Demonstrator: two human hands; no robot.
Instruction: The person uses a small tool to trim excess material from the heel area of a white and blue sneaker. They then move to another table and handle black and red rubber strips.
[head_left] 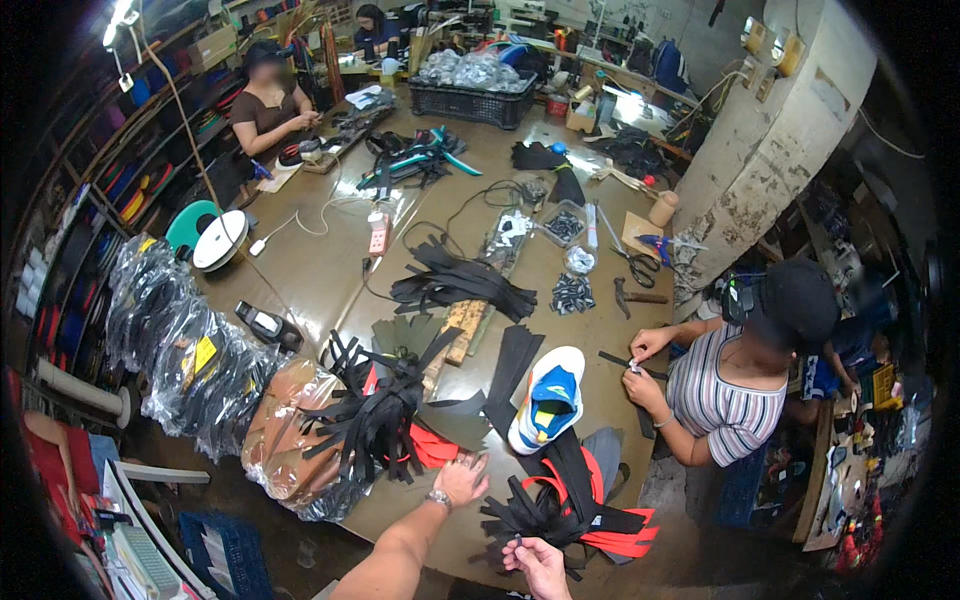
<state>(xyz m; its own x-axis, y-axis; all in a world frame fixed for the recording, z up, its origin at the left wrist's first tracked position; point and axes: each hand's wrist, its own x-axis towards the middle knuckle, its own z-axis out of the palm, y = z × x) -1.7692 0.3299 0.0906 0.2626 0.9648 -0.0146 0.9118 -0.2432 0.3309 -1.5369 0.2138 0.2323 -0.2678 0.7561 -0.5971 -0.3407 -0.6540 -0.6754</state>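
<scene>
My left hand, with a watch on the wrist, lies over the table's near edge with its fingers stretched out and nothing seen in them. Just beyond its fingertips is red-orange strap material next to a heap of black straps. At the bottom, my right hand pinches a small dark piece between thumb and fingers; its kind is too small to tell. Right above that hand lies a tangle of black straps with red-orange ends. A white, blue and yellow sneaker rests behind this tangle.
Plastic-wrapped bundles line the table's left side. A person in a striped top handles a black strap at the right; another person sits far left. Scissors, a hammer and a black crate lie farther back.
</scene>
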